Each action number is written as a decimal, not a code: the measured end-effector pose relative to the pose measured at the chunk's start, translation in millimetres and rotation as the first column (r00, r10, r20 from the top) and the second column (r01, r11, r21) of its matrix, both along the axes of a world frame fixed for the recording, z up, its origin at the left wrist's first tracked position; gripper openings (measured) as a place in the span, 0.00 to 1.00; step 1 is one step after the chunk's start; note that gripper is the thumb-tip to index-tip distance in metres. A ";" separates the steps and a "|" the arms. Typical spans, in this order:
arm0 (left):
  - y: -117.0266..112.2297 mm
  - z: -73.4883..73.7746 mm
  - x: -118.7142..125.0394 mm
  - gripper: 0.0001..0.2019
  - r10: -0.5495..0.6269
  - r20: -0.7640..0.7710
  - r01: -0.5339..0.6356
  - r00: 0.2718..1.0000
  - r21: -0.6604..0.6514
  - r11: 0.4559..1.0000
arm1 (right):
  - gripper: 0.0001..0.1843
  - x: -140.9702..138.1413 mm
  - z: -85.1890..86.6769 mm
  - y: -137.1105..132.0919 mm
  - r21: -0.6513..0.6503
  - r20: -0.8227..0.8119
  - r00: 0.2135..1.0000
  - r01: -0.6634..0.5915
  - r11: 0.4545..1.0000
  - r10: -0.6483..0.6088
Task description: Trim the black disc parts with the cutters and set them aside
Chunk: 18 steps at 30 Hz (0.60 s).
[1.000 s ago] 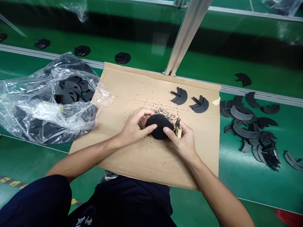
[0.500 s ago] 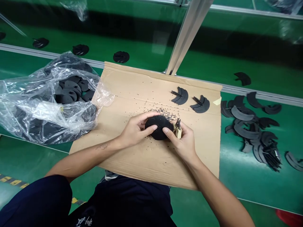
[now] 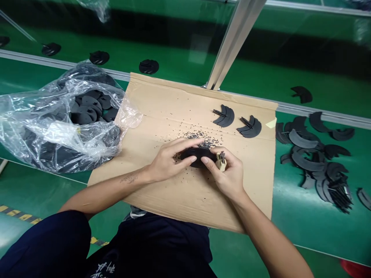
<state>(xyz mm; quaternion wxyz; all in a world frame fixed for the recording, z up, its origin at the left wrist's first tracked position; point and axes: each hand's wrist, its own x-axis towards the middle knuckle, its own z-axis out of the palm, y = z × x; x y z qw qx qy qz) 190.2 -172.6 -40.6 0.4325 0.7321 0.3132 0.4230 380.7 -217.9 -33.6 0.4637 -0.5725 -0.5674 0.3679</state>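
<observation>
Black foam disc (image 3: 197, 156) rolled since earlier view, now nearly edge-on. Hands close together, both clamped on it: left hand (image 3: 166, 164) steadies it from left, right hand (image 3: 228, 172) pinches other edge, beige-handled nippers (image 3: 221, 161) tucked in same grip. Disc held above cardboard sheet (image 3: 243, 193), likely to catch black crumbs (image 3: 199, 135). Two crescent pieces (image 3: 224, 116) lie on cardboard, four discs (image 3: 99, 57) beyond rail (image 3: 29, 57), more in plastic bag (image 3: 43, 131).

Factory line, viewed from above: green assembly-line belts (image 3: 333, 96) are edged by aluminium rails (image 3: 327, 115) and crossed by an aluminium upright (image 3: 236, 42); a green floor (image 3: 37, 193) is marked with yellow-and-black hazard tape (image 3: 20, 216).
</observation>
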 end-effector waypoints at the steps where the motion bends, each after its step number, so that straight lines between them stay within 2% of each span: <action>1: -0.3 -0.2 0.8 0.19 0.004 0.033 -0.002 0.999 -0.066 0.998 | 0.12 -0.2 0.0 -0.8 0.047 0.012 1.000 0.005 0.999 -0.005; 3: -0.2 -0.6 1.6 0.16 0.015 0.082 -0.002 0.997 -0.152 0.988 | 0.10 -0.2 -0.4 -1.9 0.138 0.032 0.999 -0.004 0.990 0.000; 4: 0.2 -0.5 1.5 0.14 0.018 0.091 -0.004 0.996 -0.151 0.989 | 0.08 0.0 -0.8 -2.0 0.177 0.040 0.999 -0.016 0.984 0.009; 7: 1.8 1.3 -0.4 0.09 0.031 0.073 -0.031 0.997 -0.010 0.999 | 0.05 0.9 -1.6 -1.7 0.270 0.066 0.997 -0.051 0.961 0.034; 11: 2.4 4.2 -2.6 0.10 0.024 0.034 -0.030 0.999 0.182 0.983 | 0.07 1.3 -1.1 -1.5 0.327 0.099 0.993 -0.089 0.941 0.060; 14: 2.9 4.7 -3.0 0.11 0.019 0.018 -0.022 1.000 0.199 0.980 | 0.06 1.4 -1.5 -2.2 0.367 0.125 0.989 -0.125 0.922 0.084; 18: 5.9 5.6 -4.8 0.13 -0.035 0.033 0.027 0.999 0.212 0.977 | 0.10 3.5 -4.0 -3.3 0.462 0.203 0.975 -0.173 0.870 0.086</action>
